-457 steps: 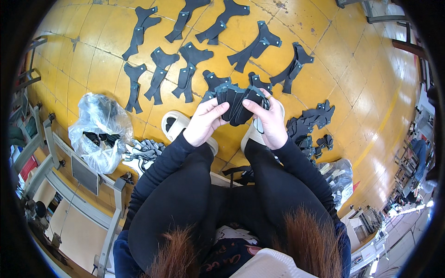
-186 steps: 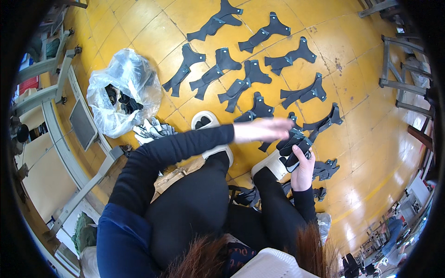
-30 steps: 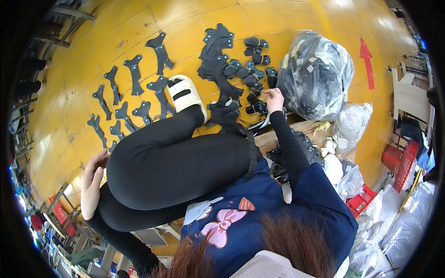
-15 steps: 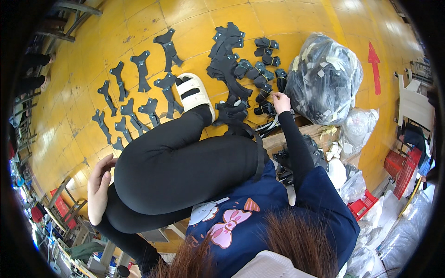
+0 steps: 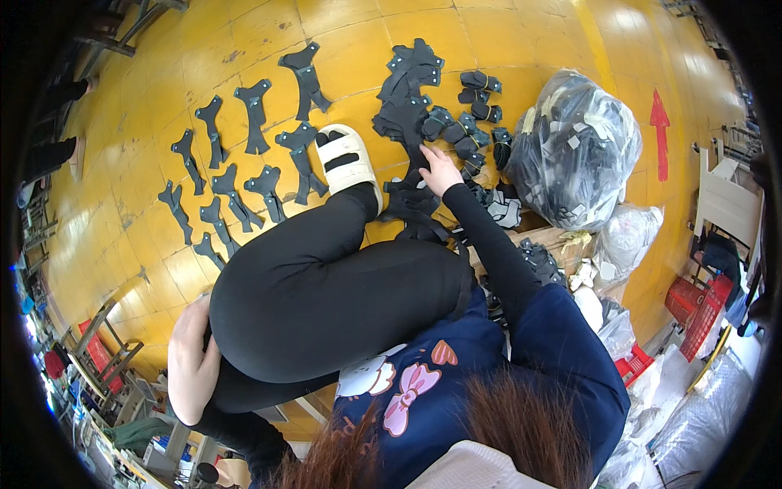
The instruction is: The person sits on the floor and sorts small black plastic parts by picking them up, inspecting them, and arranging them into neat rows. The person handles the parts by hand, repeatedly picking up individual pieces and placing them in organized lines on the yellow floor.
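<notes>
My right hand [image 5: 441, 170] is over a long pile of dark fabric pieces [image 5: 399, 118] on the floor, its fingers stretched out at the pile's edge; whether they touch it I cannot tell. Just beyond that hand lie several small dark fabric bundles [image 5: 467, 144], some tied with thin yellowish bands. My left hand [image 5: 194, 359] rests against my black-clad leg [image 5: 326, 310], fingers extended and nothing seen in it. Left of my pale sandal [image 5: 349, 167], several forked dark pieces [image 5: 255, 116] with small pale stickers are spread in rows.
A big clear bag [image 5: 577, 151] stuffed with dark pieces stands right of the bundles, a smaller plastic bag [image 5: 627, 236] below it. A wooden board [image 5: 547, 236] lies beside my right forearm. Red baskets [image 5: 705, 314] and a white chair [image 5: 729, 196] stand farther right.
My right hand has moved left, from the bundles beside the big bag to the long pile. My left hand has come in against my leg. The whole view has shifted slightly.
</notes>
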`<state>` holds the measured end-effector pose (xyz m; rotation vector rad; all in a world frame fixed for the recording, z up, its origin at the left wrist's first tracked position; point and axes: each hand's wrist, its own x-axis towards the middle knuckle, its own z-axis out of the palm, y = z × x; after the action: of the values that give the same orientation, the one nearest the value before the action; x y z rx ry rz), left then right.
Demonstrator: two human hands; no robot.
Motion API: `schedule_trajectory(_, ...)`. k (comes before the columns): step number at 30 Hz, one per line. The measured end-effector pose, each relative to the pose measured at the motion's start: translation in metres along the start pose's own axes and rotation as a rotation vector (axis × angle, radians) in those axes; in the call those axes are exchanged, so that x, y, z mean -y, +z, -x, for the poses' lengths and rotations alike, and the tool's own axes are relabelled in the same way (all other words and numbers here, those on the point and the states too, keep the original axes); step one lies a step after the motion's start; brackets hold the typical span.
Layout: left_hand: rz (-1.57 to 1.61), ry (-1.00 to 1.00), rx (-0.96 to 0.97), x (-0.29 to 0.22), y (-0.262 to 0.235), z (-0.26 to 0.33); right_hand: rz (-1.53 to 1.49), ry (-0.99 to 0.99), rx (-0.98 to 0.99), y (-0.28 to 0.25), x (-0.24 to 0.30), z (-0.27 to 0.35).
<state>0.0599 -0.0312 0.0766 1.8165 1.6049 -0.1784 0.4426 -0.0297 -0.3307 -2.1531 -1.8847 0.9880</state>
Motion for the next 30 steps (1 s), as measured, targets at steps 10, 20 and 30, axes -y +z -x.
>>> schedule_trajectory(10,0.06,0.0,0.074,0.006,-0.005,0.0,0.185,-0.038,0.089,-0.001,-0.009,-0.001)
schedule_trajectory(20,-0.135,0.283,0.34,-0.008,-0.034,-0.076,0.188,-0.022,-0.241,-0.158,-0.159,0.164)
schedule_trajectory(30,0.448,0.642,0.955,-0.07,0.023,-0.155,0.136,0.595,0.002,-0.205,-0.145,0.36)
